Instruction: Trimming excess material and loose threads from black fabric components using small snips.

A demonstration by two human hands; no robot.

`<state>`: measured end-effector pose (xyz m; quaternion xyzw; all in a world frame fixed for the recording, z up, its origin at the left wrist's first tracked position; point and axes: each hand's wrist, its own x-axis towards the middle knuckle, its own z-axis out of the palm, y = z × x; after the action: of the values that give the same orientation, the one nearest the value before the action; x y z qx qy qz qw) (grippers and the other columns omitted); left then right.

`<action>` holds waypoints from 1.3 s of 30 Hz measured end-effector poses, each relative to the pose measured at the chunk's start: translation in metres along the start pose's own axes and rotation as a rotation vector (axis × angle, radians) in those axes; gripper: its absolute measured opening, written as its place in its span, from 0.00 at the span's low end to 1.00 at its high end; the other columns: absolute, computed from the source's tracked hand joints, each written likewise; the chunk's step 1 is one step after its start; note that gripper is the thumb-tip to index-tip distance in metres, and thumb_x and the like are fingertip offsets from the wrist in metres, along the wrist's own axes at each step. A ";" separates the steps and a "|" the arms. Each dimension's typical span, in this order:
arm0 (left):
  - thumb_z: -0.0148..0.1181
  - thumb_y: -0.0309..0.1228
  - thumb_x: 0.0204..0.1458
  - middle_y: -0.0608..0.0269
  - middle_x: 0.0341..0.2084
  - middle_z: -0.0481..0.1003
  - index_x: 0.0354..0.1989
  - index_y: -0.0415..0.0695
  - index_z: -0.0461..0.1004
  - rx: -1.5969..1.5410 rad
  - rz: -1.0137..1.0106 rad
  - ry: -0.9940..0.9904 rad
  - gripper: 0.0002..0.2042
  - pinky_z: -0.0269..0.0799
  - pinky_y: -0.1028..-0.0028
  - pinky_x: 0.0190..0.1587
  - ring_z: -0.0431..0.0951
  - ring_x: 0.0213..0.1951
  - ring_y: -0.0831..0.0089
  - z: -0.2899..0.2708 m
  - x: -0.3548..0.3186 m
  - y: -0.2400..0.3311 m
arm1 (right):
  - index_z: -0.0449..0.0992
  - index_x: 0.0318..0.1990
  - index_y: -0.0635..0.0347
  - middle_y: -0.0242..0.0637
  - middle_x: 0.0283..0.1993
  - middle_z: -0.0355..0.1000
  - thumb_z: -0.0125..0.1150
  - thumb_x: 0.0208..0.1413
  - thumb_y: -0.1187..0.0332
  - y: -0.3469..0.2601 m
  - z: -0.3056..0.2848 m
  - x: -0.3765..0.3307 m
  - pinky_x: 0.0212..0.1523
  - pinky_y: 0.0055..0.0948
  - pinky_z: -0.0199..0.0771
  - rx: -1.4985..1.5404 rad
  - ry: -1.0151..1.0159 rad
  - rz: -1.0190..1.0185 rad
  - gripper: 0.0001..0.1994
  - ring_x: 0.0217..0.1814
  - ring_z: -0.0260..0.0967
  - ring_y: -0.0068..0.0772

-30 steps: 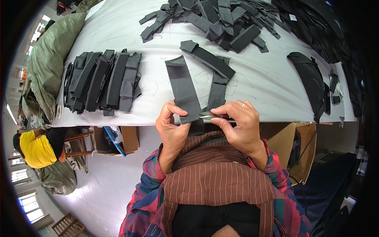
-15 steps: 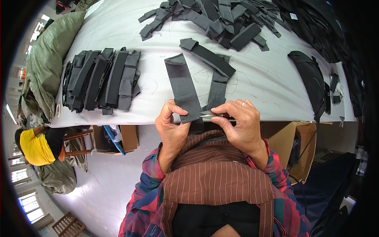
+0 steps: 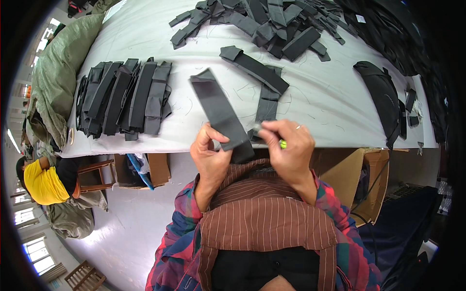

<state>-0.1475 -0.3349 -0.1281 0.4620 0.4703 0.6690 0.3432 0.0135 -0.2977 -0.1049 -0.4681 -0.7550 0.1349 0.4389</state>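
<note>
My left hand [image 3: 211, 150] pinches a dark grey fabric strip [image 3: 219, 109] near its lower end, at the table's front edge. The strip slants up and to the left, over the white cloth. My right hand [image 3: 290, 148] is closed around thread snips; a bright green bit [image 3: 283, 144] shows between the fingers, and the blades are blurred. Just beyond the right hand lies another grey strip [image 3: 268, 104], crossed at its top by a thicker black strip [image 3: 257, 70]. Loose threads are scattered about them.
A neat row of grey strips [image 3: 124, 99] lies at the left, and a loose heap of strips [image 3: 272, 24] at the back. At right are a black curved piece [image 3: 378, 97] and dark fabric. Cardboard boxes [image 3: 340, 179] stand below the table. A person in yellow [image 3: 46, 179] is at far left.
The strip's far end has swung left. My right hand has drawn slightly left and turned, taking the snips off the strip's lower end; the green bit has come into sight.
</note>
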 end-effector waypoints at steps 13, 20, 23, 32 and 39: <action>0.63 0.13 0.43 0.69 0.27 0.72 0.26 0.44 0.65 -0.003 0.015 0.022 0.13 0.64 0.84 0.39 0.70 0.32 0.84 -0.007 0.004 -0.004 | 0.78 0.32 0.53 0.28 0.26 0.74 0.69 0.42 0.68 0.003 -0.020 0.012 0.28 0.27 0.56 0.198 -0.205 -0.094 0.08 0.24 0.65 0.29; 0.60 0.11 0.41 0.65 0.31 0.71 0.25 0.42 0.66 -0.046 -0.042 0.006 0.12 0.64 0.80 0.44 0.71 0.37 0.78 -0.006 0.002 -0.002 | 0.79 0.32 0.54 0.29 0.23 0.72 0.69 0.40 0.69 0.001 -0.017 0.012 0.28 0.28 0.52 0.153 -0.263 -0.153 0.09 0.22 0.61 0.31; 0.61 0.11 0.41 0.66 0.30 0.71 0.25 0.42 0.66 -0.033 -0.045 -0.005 0.12 0.64 0.80 0.44 0.70 0.36 0.78 -0.005 0.002 0.000 | 0.79 0.32 0.54 0.29 0.22 0.71 0.70 0.40 0.68 0.001 -0.016 0.012 0.27 0.28 0.52 0.151 -0.254 -0.165 0.09 0.22 0.60 0.31; 0.61 0.12 0.41 0.66 0.29 0.71 0.25 0.42 0.66 -0.055 -0.053 -0.014 0.12 0.63 0.81 0.43 0.70 0.35 0.79 -0.005 0.003 0.000 | 0.78 0.31 0.54 0.28 0.21 0.70 0.71 0.38 0.67 0.002 -0.015 0.013 0.27 0.28 0.51 0.141 -0.236 -0.190 0.10 0.21 0.58 0.31; 0.60 0.12 0.41 0.66 0.29 0.71 0.25 0.42 0.65 -0.042 -0.085 -0.007 0.11 0.63 0.81 0.42 0.70 0.35 0.80 -0.007 0.003 -0.002 | 0.78 0.29 0.54 0.28 0.21 0.70 0.71 0.38 0.68 0.001 -0.015 0.014 0.28 0.28 0.51 0.092 -0.220 -0.219 0.09 0.21 0.59 0.29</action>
<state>-0.1549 -0.3338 -0.1303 0.4364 0.4743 0.6620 0.3826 0.0234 -0.2884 -0.0894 -0.3448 -0.8381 0.1709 0.3866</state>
